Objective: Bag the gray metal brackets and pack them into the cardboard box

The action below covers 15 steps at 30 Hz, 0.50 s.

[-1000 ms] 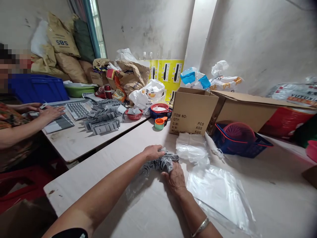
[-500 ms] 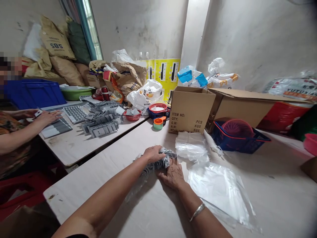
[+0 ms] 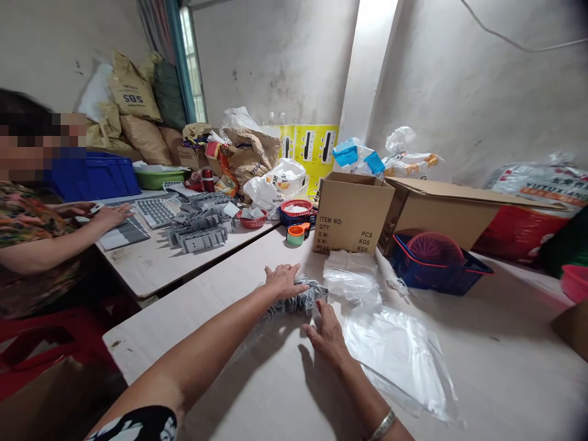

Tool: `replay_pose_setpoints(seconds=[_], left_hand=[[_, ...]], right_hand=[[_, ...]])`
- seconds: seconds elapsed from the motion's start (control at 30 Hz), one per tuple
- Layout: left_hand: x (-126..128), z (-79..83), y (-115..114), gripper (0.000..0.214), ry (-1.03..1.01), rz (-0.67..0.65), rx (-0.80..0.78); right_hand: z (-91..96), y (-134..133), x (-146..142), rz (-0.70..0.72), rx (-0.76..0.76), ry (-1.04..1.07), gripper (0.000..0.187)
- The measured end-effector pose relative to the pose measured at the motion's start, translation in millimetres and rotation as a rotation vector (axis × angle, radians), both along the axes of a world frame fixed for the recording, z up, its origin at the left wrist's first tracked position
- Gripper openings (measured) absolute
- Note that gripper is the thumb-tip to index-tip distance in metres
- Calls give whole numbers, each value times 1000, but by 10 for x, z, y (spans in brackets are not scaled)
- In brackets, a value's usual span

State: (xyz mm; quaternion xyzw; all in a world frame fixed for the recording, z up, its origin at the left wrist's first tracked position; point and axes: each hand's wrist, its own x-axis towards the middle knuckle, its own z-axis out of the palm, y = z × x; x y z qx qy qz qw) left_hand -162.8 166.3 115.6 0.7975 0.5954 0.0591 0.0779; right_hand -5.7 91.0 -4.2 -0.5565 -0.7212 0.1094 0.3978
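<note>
A clear plastic bag with grey pieces inside lies on the pale table in front of me. Over its far left side is my left hand, open with the fingers spread; whether it touches the plastic I cannot tell. My right hand is open beside the bag's near right end, thumb and fingers apart, holding nothing. To its right lies a stack of flat clear plastic bags, with a crumpled clear plastic bundle just behind it.
A cardboard box stands behind the bags, with a dark blue basket to its right. An orange and green tape dispenser sits left of the box. At the left table, a co-worker's hand works near grey pieces.
Both my hands have opened and come off their press on the bagged pieces; the right has drawn back toward me. My view has tilted up and turned slightly left.
</note>
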Motion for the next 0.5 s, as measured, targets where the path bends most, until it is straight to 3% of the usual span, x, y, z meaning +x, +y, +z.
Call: replay_pose_setpoints(seconds=[0.1,0.2,0.3,0.37,0.5], left_hand=[[-169,90,-186,75,-25,-28,85],[-521,31,-421,83,-69,14,158],[-932,-187,-626,97,-158,130,95],[-1133,-364,-714,106,-260,124,46],[-1194,-616,-800,113,-516,100,-20]], right_hand=[[32,-57,4,14,-33,69,60],[108,-36,-20,-23,-79,104,59],[213,38,-84,-45,-73,78,62],[288,83,-141,-23,-71,56,65],[452,133,-237,-36,-186,-115,72]])
